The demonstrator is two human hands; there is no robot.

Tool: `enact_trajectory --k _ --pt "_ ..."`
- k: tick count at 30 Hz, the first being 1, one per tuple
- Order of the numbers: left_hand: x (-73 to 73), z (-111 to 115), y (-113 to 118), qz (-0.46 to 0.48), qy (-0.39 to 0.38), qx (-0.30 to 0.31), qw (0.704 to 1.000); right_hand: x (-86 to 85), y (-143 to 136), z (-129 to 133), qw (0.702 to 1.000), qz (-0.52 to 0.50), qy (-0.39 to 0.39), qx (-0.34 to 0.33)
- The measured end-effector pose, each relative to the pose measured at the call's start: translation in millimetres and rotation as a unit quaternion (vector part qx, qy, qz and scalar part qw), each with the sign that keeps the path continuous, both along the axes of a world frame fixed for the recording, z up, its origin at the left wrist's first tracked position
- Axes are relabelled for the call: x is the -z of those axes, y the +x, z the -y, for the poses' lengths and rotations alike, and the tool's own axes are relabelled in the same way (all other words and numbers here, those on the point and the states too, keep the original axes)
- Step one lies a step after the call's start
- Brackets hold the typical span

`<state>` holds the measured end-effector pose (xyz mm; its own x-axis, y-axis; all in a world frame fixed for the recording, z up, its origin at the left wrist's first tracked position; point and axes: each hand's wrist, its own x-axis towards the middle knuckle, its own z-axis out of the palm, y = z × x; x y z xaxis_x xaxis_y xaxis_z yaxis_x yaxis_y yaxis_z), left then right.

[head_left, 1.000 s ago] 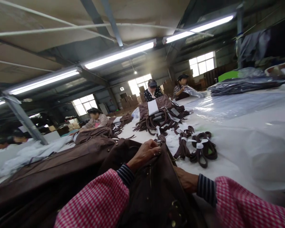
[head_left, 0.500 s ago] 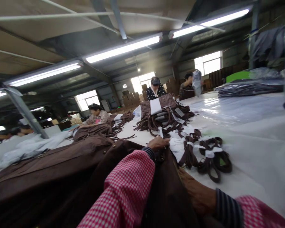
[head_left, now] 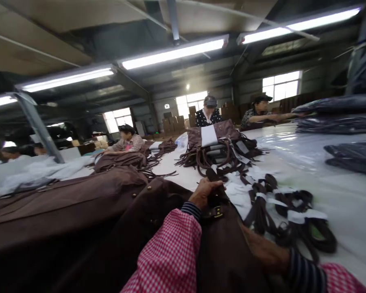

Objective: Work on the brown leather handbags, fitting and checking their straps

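Observation:
In front of me lies a large dark brown bag (head_left: 171,199) with brass rivets and a small brass buckle (head_left: 218,211). My left hand (head_left: 204,193) is closed at its upper edge, pinching a dark strap end (head_left: 212,175) that sticks up past the fingers. Lower and to the right, my right hand (head_left: 266,248) reaches against the bag's right side. Its fingers are hidden behind the brown material. Beside it on the white table lie bundles of brown straps (head_left: 293,215) tied with white paper bands.
A stack of brown bags with handles (head_left: 197,138) stands further back, around a white sheet. Dark plastic-wrapped packs (head_left: 354,158) lie at the right. White plastic (head_left: 30,173) covers the left side. Several co-workers, one with an outstretched arm (head_left: 268,118), are across the table.
The view has shifted, so things sit further right or lower. The dark strap end now shows upright in my left hand, and the buckle is in plain sight. A co-worker now reaches toward the wrapped packs.

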<state>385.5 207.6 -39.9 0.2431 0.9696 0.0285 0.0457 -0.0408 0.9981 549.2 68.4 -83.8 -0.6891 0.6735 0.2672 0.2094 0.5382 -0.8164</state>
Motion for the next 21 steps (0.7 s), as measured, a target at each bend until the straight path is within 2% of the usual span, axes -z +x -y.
enact_trajectory --k 2,3,5,7,8,10,12,14,16,18,19,21 --pt "5.6 -4 -2 0.026 0.009 -0.005 1.000 -20.6 8 0 0.998 -0.016 -0.055 0.038" --pt "8.1 -7 -2 0.032 0.015 -0.010 0.999 -29.3 12 -4 0.993 -0.028 -0.075 0.081" --pt "11.7 -11 -1 0.031 0.030 -0.021 0.999 -41.3 21 -19 0.972 -0.050 -0.097 0.209" --pt "13.2 -16 0 0.015 0.046 -0.030 0.998 -47.4 25 -38 0.941 -0.050 -0.073 0.327" --pt "13.2 -18 0 0.003 0.054 -0.036 0.998 -49.3 24 -48 0.932 -0.039 -0.039 0.359" --pt "12.4 -21 0 -0.024 0.068 -0.052 0.996 -53.3 13 -63 0.933 0.011 0.056 0.355" --pt "11.0 -23 -2 -0.048 0.078 -0.070 0.993 -59.0 -6 -71 0.934 0.106 0.148 0.306" --pt "9.7 -25 -5 -0.065 0.084 -0.086 0.991 -66.2 -25 -74 0.914 0.215 0.208 0.273" --pt "8.7 -27 -8 -0.075 0.086 -0.098 0.989 -72.9 -35 -76 0.891 0.263 0.245 0.277" --pt "7.9 -30 -10 -0.079 0.086 -0.106 0.987 -77.1 -33 -79 0.900 0.210 0.234 0.303" --pt "7.7 -31 -11 -0.080 0.086 -0.109 0.987 -77.7 -29 -81 0.918 0.147 0.191 0.316" --pt "7.6 -34 -14 -0.082 0.088 -0.115 0.986 -75.4 -17 -86 0.943 -0.017 0.043 0.330"
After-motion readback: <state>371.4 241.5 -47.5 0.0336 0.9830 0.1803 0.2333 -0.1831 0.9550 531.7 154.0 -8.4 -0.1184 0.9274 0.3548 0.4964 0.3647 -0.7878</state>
